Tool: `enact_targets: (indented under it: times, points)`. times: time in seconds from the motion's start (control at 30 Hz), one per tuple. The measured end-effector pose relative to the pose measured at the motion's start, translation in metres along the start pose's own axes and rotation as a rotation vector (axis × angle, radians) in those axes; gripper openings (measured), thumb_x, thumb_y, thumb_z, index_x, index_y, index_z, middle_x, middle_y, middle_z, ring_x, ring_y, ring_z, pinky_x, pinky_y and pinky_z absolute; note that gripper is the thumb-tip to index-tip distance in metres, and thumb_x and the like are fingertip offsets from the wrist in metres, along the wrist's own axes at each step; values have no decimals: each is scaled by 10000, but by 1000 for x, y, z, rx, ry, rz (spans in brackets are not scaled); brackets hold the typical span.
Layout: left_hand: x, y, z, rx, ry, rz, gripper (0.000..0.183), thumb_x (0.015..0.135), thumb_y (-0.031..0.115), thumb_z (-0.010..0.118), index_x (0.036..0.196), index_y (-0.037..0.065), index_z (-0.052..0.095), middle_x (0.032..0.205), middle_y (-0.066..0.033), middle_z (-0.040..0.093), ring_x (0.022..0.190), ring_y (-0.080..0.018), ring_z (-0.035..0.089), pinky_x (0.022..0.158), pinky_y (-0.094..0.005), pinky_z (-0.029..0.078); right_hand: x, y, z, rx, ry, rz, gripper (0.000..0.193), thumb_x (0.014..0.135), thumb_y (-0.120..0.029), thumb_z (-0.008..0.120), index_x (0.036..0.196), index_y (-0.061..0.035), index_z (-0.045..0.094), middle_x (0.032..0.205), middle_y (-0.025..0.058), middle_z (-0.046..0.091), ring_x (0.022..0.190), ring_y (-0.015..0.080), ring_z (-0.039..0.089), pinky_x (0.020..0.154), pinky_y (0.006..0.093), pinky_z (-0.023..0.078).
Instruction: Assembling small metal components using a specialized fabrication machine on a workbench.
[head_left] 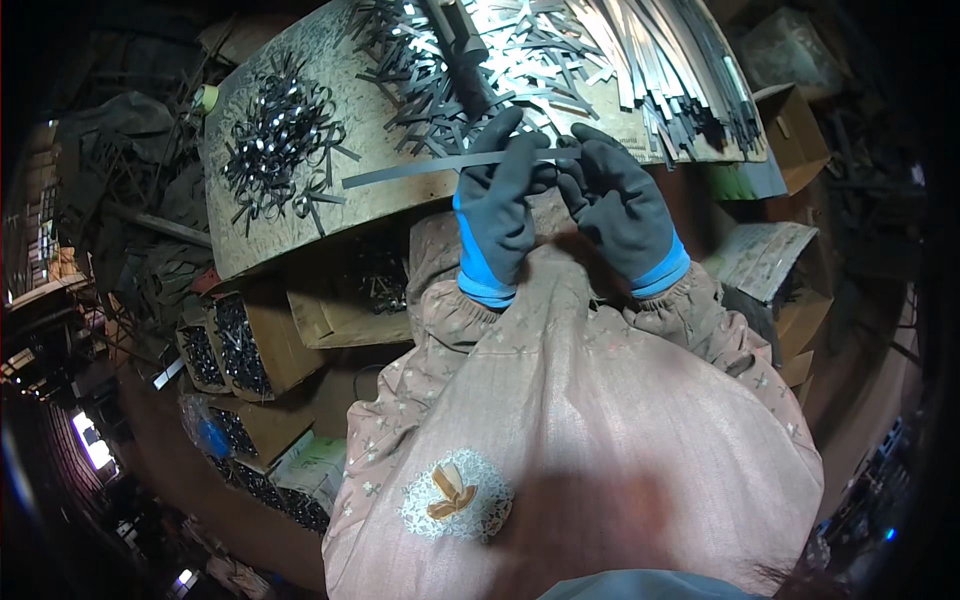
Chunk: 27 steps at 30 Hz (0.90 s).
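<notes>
A flat grey metal strip (410,171) runs nearly level in front of me, its free end reaching out to the left. My left hand (500,205), in a dark glove with a blue cuff, has its fingers closed around the strip. In a matching glove, my right hand (620,205) pinches the strip's right end, though the fingertips partly hide it. Just beyond my hands, many loose short strips (430,110) lie heaped on the worn table (390,205). A dark upright post-like tool (465,75) rises from among them.
Coiled strip pieces (280,150) form a pile on the table's left. Long straight strips (665,60) lie at the far right. Below the table's left side stand cardboard boxes (280,335) of dark metal pieces. Another open carton (795,140) is at the right edge.
</notes>
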<state>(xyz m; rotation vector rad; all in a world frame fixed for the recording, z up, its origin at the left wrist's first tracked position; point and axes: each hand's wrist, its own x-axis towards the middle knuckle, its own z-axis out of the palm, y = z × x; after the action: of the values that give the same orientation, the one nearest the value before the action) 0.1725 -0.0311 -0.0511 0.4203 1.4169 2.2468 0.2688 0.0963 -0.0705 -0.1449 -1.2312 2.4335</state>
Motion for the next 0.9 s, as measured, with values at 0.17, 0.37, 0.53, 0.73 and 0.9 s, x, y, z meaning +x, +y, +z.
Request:
enact_targets:
  times: [0.17,0.37,0.53,0.73,0.9]
  points:
    - [0,-17,-21,505,-42,463,758,745,-122,274,1433,102,501,1391,-175,523,954,-199,682,780,-274,613,13,6,10,-251,25,29,481,911,132,325,1354,23,477,1397,173,490,1209,251,580,1041,377,514]
    - [3,-18,-11,427,206,212,704,788,-146,288,1387,114,552,1248,-141,602,828,-177,688,656,-255,559,42,16,24,-639,146,-256,557,922,120,314,1427,-49,478,1286,176,595,1096,209,630,887,323,568]
    - [18,3,-13,445,208,163,518,933,85,473,1448,30,465,1254,-136,591,1024,-188,648,808,-274,554,70,20,44,-564,129,-166,557,911,118,377,1412,-78,521,1240,159,628,1013,190,651,849,301,568]
    - [56,18,-15,538,331,224,326,987,43,455,1273,-11,602,1059,-121,672,893,-195,666,798,-316,537,112,8,52,-895,127,-429,488,901,76,522,1350,-100,589,1053,121,703,959,241,690,770,308,558]
    - [106,74,2,1477,-110,125,180,898,179,581,904,21,668,872,-243,685,842,-416,677,720,-466,538,130,-33,64,-1857,-124,-407,253,813,-99,613,1055,-63,677,892,112,701,779,298,679,658,394,554]
